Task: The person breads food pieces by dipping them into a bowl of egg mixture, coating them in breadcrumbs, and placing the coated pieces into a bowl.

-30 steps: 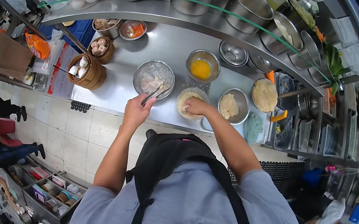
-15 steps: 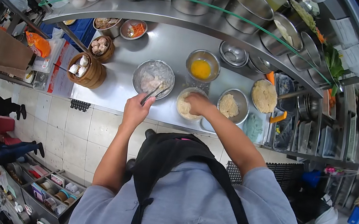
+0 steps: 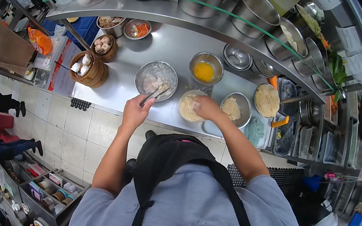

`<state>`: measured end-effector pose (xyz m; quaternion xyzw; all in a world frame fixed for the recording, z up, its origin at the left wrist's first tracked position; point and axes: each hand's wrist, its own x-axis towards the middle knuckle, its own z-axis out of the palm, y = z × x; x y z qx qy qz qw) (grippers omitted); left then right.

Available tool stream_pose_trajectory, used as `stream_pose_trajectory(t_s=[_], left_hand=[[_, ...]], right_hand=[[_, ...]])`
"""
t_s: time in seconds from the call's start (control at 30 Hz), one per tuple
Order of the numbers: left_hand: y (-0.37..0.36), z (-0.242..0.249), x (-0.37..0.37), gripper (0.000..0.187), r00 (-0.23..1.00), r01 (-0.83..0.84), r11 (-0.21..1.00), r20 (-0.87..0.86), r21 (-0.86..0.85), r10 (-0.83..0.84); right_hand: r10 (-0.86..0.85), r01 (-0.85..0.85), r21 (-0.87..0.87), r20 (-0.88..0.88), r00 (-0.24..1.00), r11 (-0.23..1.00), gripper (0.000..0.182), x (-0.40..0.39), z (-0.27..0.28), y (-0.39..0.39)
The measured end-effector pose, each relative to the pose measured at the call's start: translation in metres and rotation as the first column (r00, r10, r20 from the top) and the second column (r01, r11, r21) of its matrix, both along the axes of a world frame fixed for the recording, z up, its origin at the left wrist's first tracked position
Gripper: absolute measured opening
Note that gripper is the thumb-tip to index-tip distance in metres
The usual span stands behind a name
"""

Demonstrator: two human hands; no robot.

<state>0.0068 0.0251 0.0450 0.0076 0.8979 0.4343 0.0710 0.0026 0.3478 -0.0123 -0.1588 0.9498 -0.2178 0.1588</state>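
My left hand (image 3: pixel 135 111) is closed around a pair of tongs (image 3: pixel 156 94). Their tips reach into a metal bowl of white flour (image 3: pixel 157 70), where pale pieces lie coated. Over the right side of a bowl of breadcrumbs (image 3: pixel 189 106) is my right hand (image 3: pixel 208 108), its fingers bunched together; what they hold, if anything, is hidden. Behind the crumbs stands a bowl of beaten egg (image 3: pixel 204 72). Just right of my right hand, another metal bowl (image 3: pixel 245 108) contains a crumbed piece (image 3: pixel 231 108).
A heaped crumb-coloured container (image 3: pixel 266 100) stands at the right. Bamboo steamers (image 3: pixel 92 76) with buns sit at the left, near a bowl of shredded carrot (image 3: pixel 137 29). A metal shelf (image 3: pixel 175 19) with pots crosses above the counter. Other people are at far left.
My right hand has lifted slightly and shifted right within the breadcrumb bowl, its fingers now more visible. My left hand and the tongs stay nearly still; the view shifts a little.
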Motion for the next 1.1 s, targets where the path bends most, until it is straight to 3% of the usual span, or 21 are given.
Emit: stream_pose_trajectory(t_s=[0.07, 0.17, 0.27, 0.4, 0.47, 0.57, 0.7, 0.77, 0.87, 1.0, 1.07, 1.1], left_hand=[[0.0, -0.001, -0.001, 0.04, 1.0, 0.004, 1.0, 0.007, -0.002, -0.004], [0.004, -0.003, -0.003, 0.04, 1.0, 0.021, 1.0, 0.008, 0.004, -0.021], [0.011, -0.004, -0.002, 0.041, 0.999, 0.032, 0.999, 0.009, 0.009, -0.032], [0.015, -0.005, -0.003, 0.041, 0.998, 0.053, 0.999, -0.04, 0.003, -0.052], [0.014, -0.004, -0.007, 0.041, 0.997, 0.048, 0.999, -0.053, 0.008, -0.047], [0.012, -0.008, 0.004, 0.039, 0.998, 0.052, 0.998, -0.039, 0.025, -0.051], [0.012, -0.002, -0.002, 0.038, 0.998, 0.055, 0.998, -0.021, 0.016, -0.054], [0.011, -0.004, 0.001, 0.039, 0.999, 0.043, 0.998, -0.033, 0.038, -0.042], [0.01, -0.01, 0.0, 0.039, 1.0, 0.015, 0.998, -0.024, 0.061, -0.013], [0.007, -0.01, 0.004, 0.04, 1.0, 0.019, 0.998, -0.025, 0.057, -0.018], [0.005, -0.009, 0.006, 0.04, 1.0, 0.015, 0.998, -0.012, 0.06, -0.015], [0.004, -0.004, 0.007, 0.04, 1.0, 0.012, 0.998, -0.004, 0.057, -0.011]], right_hand=[[-0.2, 0.216, -0.115, 0.142, 0.97, 0.97, 0.031, -0.017, 0.003, 0.004], [-0.277, 0.299, -0.122, 0.165, 0.946, 0.947, 0.03, -0.025, -0.029, -0.011], [-0.198, 0.201, -0.035, 0.079, 0.977, 0.979, 0.028, -0.017, -0.082, -0.026], [-0.091, 0.091, 0.012, 0.177, 0.98, 0.996, 0.028, -0.022, -0.064, -0.021], [-0.174, 0.183, -0.095, 0.095, 0.98, 0.978, 0.029, -0.016, -0.052, -0.022], [-0.145, 0.153, -0.027, 0.185, 0.972, 0.988, 0.032, -0.022, -0.09, -0.023], [-0.115, 0.116, 0.007, 0.202, 0.973, 0.993, 0.04, -0.012, -0.054, -0.028], [-0.291, 0.292, -0.023, -0.18, 0.94, 0.956, 0.053, 0.015, -0.052, -0.034], [-0.322, 0.324, 0.075, -0.037, 0.946, 0.943, 0.069, 0.015, -0.024, -0.044], [-0.322, 0.336, 0.105, -0.128, 0.938, 0.936, 0.069, 0.0, -0.064, -0.035], [-0.385, 0.384, -0.033, -0.044, 0.922, 0.923, 0.047, -0.005, -0.049, -0.029], [-0.382, 0.381, -0.032, -0.04, 0.923, 0.924, 0.047, -0.011, -0.041, -0.02]])
